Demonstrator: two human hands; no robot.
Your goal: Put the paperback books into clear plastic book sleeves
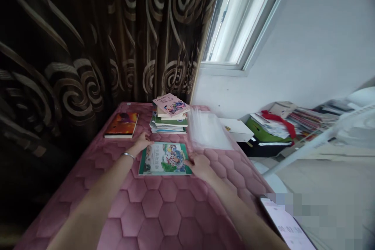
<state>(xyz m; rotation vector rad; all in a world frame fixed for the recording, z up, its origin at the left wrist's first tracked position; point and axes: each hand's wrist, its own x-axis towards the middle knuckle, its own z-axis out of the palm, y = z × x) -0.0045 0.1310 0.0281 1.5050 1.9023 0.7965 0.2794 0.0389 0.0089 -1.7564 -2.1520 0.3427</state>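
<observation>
The green picture book point(164, 159) lies flat and closed, cover up, on the pink quilted cover point(164, 211), and both hands are on it. The left hand point(142, 142), with a thin bracelet point(128, 156) at the wrist, rests at the book's far left corner, fingers loosely spread along the edge and not clenched. The right hand point(200, 165) sits at the book's near right corner with its fingers bent toward the edge. Whether they pinch the cover or only press on it cannot be told from here.

Judging by this, the step in hand is steadying or squaring the book between the two hands where it lies. It is flat on the quilt, not lifted. Any lift or opening would call for fingertips getting under an edge, since the soft quilt gives beneath it, with the other hand keeping the book from sliding.

Just beyond the book stands a stack of books point(170, 119) with a pink-covered one on top. Beyond and to the left of it lies an orange book point(122, 124), apart from the stack. Beyond and to the right of it lies a sheaf of clear plastic sleeves point(208, 131), near the right hand but not touching it. Far behind the book hangs a dark curtain point(88, 47) with swirls
</observation>
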